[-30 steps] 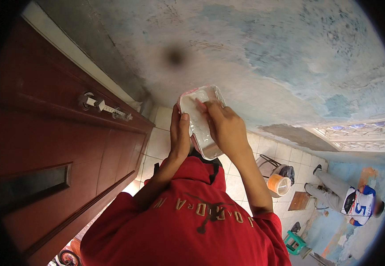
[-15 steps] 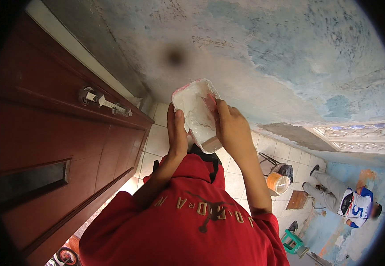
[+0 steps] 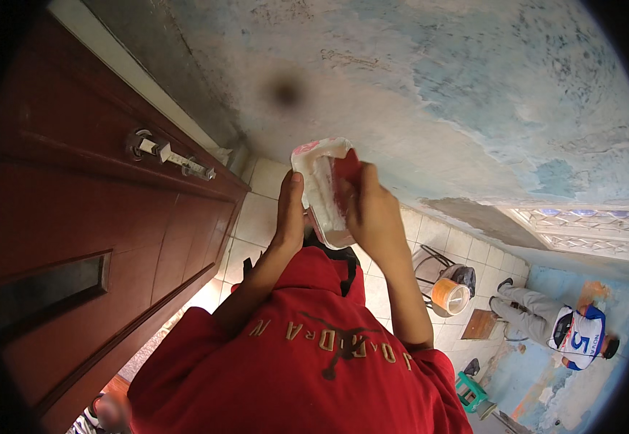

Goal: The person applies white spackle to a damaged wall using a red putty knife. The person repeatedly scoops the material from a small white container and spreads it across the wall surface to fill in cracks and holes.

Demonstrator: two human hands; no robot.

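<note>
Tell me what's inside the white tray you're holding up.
The white tray holds pale filler smeared with pink. The right hand presses a red scraper into it, while the left hand steadies the edge. The right hand covers the tray's lower inside.

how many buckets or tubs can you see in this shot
1: an orange-banded bucket on the tiled floor at lower right, beside a folding stand and near a person lying on the floor. Others may be hidden behind the red shirt.

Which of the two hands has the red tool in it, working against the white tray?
The right hand: it presses the red tool onto the white tray. The left hand only supports the tray's edge.
</note>
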